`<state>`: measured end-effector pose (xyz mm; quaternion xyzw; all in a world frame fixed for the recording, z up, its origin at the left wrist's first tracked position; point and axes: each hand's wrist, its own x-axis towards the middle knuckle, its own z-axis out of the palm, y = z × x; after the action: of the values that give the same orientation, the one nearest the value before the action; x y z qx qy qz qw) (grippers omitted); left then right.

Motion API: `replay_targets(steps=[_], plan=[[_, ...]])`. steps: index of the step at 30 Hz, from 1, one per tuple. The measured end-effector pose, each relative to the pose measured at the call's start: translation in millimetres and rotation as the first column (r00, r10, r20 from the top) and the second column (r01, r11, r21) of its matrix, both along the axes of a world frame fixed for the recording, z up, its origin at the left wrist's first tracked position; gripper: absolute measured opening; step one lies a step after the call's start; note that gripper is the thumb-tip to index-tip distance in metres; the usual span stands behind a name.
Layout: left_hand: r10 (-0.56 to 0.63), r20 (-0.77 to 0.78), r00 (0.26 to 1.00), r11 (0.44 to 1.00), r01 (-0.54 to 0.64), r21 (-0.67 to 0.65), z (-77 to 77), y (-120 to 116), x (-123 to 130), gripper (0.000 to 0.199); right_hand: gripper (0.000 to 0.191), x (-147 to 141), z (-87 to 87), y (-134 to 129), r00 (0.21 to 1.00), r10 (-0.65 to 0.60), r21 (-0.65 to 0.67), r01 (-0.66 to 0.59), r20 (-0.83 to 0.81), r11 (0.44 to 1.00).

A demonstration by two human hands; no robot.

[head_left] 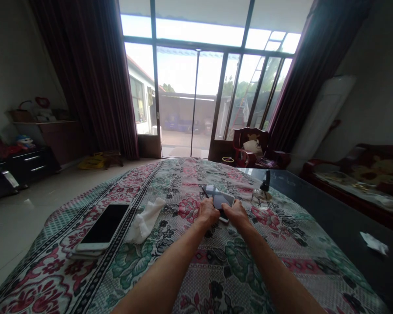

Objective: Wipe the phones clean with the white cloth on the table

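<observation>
My left hand [209, 212] and my right hand [236, 212] are close together over the cloth, fingers closed around the sides of a smartphone [221, 199]. Its dark, glossy screen faces up. A white edge shows below it, near my thumbs; whether that belongs to a second phone beneath, I cannot tell. Left of my hands lies a crumpled white cloth [146, 221]. Farther left, a white smartphone [105, 223] with a black screen rests on top of another flat, pale device. To the right stands a clear bottle [261, 198] with a black pump top.
A floral tablecloth [196, 257] covers the surface in front of me. Crumpled white paper [374, 243] lies on the dark tabletop [317, 196] at right. Beyond are a wooden armchair [240, 148], glass doors [190, 104] and dark curtains [94, 78].
</observation>
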<state>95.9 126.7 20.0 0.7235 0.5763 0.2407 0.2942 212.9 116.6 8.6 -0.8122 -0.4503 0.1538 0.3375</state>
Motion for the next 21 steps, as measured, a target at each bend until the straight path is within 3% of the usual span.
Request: replay_targets(steps=[4,8,16,21], plan=[[-0.002,-0.045,0.999,1.000,0.002,-0.004,-1.9,-2,10,0.028,0.058,1,-2.2,15,0.997,-0.062,-0.004,0.061,-0.053,0.998],[0.042,-0.034,0.999,0.999,-0.042,0.002,-3.0,-4,12,0.028,0.037,7,-5.4,21,0.993,-0.044,0.014,0.046,-0.113,0.999],[0.119,0.118,0.986,0.992,-0.112,-0.063,-3.1,-9,-5,0.031,0.008,11,-4.9,-6,0.967,0.088,0.093,-0.067,-0.238,0.993],[0.183,0.251,0.950,0.970,-0.133,-0.206,-6.3,7,-10,0.032,0.006,10,-7.9,-11,0.874,0.148,0.156,-0.083,-0.462,0.984]])
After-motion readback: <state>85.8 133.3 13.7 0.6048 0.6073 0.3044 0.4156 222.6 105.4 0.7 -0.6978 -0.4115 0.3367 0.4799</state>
